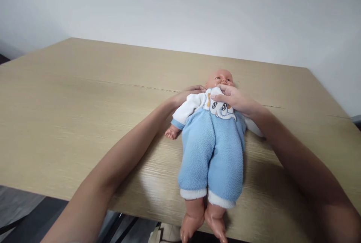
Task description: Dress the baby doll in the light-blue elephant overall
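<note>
Two-Handed Work

My right hand (235, 99) is resting on the doll's (212, 143) chest, thumb and fingers parted; my left hand (191, 91) is lying beside its neck, grip hidden. The doll is lying face-up on the desk (84, 119).

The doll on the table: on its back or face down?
On its back: the doll shows its face and the animal patch on its chest, both turned upward.

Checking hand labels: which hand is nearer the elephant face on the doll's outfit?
Right. The right hand lies over the top of the elephant face; the left hand is off to the side, by the shoulder of the doll.
</note>
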Demonstrator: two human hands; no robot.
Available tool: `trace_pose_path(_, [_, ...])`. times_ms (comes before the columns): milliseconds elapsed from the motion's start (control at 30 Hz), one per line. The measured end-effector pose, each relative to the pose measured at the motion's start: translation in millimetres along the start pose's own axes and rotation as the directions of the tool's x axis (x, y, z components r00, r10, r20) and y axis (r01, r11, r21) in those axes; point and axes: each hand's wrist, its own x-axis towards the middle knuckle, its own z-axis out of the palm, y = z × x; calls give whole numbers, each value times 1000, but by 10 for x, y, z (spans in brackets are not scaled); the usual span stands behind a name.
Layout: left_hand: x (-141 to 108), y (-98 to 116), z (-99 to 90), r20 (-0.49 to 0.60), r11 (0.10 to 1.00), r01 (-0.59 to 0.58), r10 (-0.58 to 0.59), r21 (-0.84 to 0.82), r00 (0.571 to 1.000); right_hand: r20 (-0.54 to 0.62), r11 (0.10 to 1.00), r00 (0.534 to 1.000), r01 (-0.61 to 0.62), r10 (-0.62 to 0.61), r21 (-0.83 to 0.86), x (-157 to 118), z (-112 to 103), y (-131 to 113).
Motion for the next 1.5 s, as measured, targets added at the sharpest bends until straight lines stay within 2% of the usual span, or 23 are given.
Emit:
trace_pose_path(33, [-21, 21, -21, 2, 1000, 23, -23, 5, 1000, -20, 985, 1000, -8, 4, -172, -34, -39, -42])
trace_pose_path(100, [-75, 100, -79, -29, 995, 57, -55, 85, 998, -71, 859, 997, -47, 12, -510, -96, -109, -106])
trace_pose_path(167, [-154, 237, -145, -104, 972, 25, 0, 234, 995, -95, 711, 995, -76, 13, -699, -138, -152, -132])
trace_pose_path(200, [-204, 327, -175, -133, 953, -18, 61, 301, 989, -92, 673, 996, -78, 14, -736, -149, -160, -131])
trace_pose_path(267, [-324, 533, -218, -113, 918, -123, 177, 378, 978, -74, 652, 997, -63, 11, -756, -151, -157, -107])
trace_pose_path(333, [-454, 738, -239, 41, 897, -177, 176, 404, 984, -66, 651, 998, -52, 3, -757, -137, -143, -69])
trace_pose_path(367, [-512, 826, -244, 150, 893, -168, 115, 417, 982, -68, 650, 998, -54, 2, -758, -129, -137, -50])
trace_pose_path(433, [-600, 949, -252, 333, 870, -119, -54, 478, 941, -83, 655, 997, -61, -3, -753, -116, -129, -19])
trace_pose_path(500, [-638, 993, -266, 396, 814, -82, -189, 575, 899, -101, 673, 995, -66, -13, -737, -109, -127, 3])
trace_pose_path(600, [-623, 963, -301, 415, 756, -106, -231, 646, 880, -112, 703, 993, -49, -44, -710, -105, -134, 28])
trace_pose_path(733, [-578, 917, -338, 484, 831, -129, -182, 541, 856, -100, 711, 992, -17, -75, -703, -97, -155, 73])
trace_pose_path(900, [-564, 916, -320, 498, 891, -94, -159, 445, 853, -134, 751, 985, -9, -106, -660, -102, -147, 116])
trace_pose_path(1133, [-563, 869, -260, 489, 936, 18, -201, 353, 849, -164, 764, 983, -46, -79, -643, -112, -102, 99])
trace_pose_path(1333, [-515, 850, -283, 478, 831, -62, -255, 552, 840, -145, 720, 988, -58, -59, -692, -115, -91, 66])
trace_pose_path(1433, [-507, 832, -298, 422, 782, -27, -307, 623, 853, -119, 688, 991, -51, -53, -724, -116, -105, 64])
trace_pose_path(1500, [-511, 814, -299, 387, 744, -25, -319, 668, 865, -114, 702, 991, -36, -65, -711, -116, -123, 72])
